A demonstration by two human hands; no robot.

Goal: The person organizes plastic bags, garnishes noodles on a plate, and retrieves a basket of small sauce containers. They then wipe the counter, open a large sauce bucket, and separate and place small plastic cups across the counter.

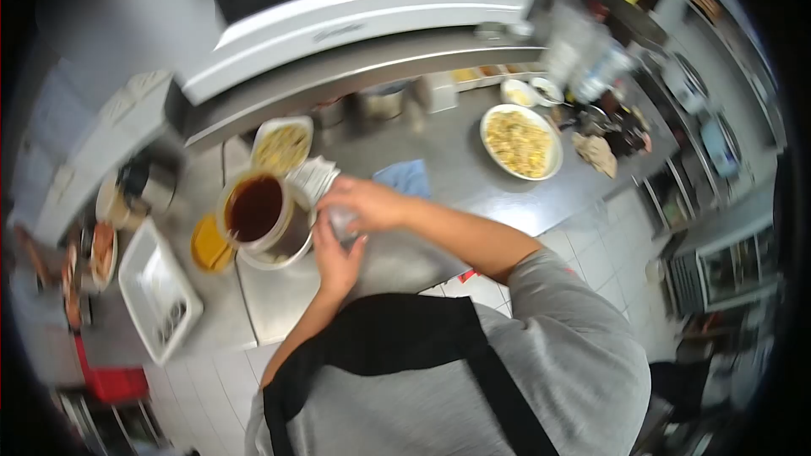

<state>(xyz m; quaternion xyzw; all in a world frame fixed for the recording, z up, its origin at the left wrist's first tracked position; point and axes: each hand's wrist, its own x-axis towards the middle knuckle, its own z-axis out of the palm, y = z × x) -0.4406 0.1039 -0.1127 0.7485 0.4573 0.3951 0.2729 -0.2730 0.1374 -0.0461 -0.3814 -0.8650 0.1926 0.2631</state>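
My right hand [367,204] and my left hand [338,263] come together over the steel counter, fingers closed around a small, see-through, plastic-looking thing [341,223]. Its exact kind is blurred and partly hidden by my fingers. Just left of my hands stands a large clear tub [294,232] with dark red-brown sauce [256,207] showing in it. A white paper or cloth bundle [313,176] lies behind the hands. To the right of that is a folded blue cloth [402,178].
A yellow lid [210,243] and a long white tray [139,274] lie on the left. Behind the tub is a dish of food [283,148]. A big bowl of yellowish food [519,143] sits on the right. A metal shelf [363,76] overhangs the counter's back.
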